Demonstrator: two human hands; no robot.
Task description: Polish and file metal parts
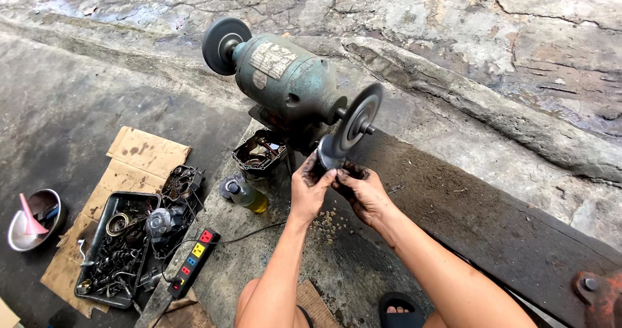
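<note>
Together, my left hand and right hand clamped a small dark metal part in their fingertips, pressing it up against the right grinding wheel just above the fingers, steadied for the bench grinder

parts tray, power strip, cardboard, pink funnel

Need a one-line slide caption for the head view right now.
Both hands, left hand and right hand, press a small round metal part against the bench grinder wheel.
</note>
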